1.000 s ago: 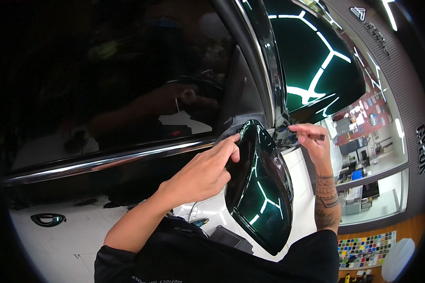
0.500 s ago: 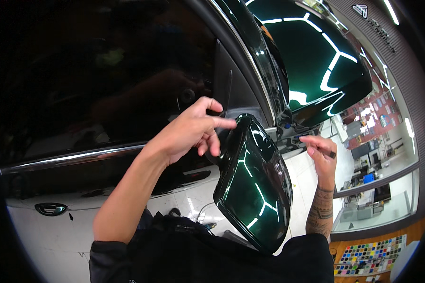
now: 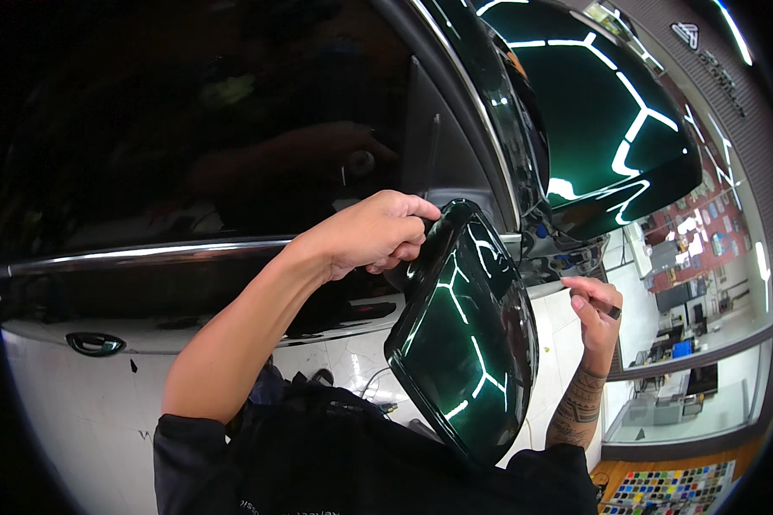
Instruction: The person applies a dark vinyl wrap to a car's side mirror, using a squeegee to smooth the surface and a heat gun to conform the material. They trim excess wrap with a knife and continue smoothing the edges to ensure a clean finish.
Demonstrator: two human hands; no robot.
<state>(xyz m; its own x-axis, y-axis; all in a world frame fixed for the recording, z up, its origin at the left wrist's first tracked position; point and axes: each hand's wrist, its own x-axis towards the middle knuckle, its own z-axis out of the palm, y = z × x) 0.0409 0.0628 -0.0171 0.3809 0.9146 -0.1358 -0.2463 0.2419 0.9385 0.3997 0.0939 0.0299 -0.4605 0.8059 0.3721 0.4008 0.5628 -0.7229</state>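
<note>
A glossy dark green side mirror housing (image 3: pixel 468 360) juts out from a car door in front of me. My left hand (image 3: pixel 382 233) is at its upper inner corner, index finger stretched out with the tip at the edge. The other fingers of that hand are loosely curled, and nothing shows in them. Right of the mirror, apart from it, my right hand (image 3: pixel 594 313) is raised with bent fingers and the thumb close under the index finger. A dark band circles one of its fingers. Whether anything thin lies between those fingertips cannot be seen.
The dark side window (image 3: pixel 197 146) fills the left, above a chrome trim strip (image 3: pixel 163 251) and a door handle (image 3: pixel 95 344). Beyond the mirror is the green bonnet (image 3: pixel 601 112). A board of colour swatches (image 3: pixel 674 489) is at lower right. A cable (image 3: pixel 372 384) lies on the floor.
My left hand's spread fingers have curled in, and its index finger has come onto the mirror's edge. The right hand sits slightly lower and further right. The whole view has shifted a little.
</note>
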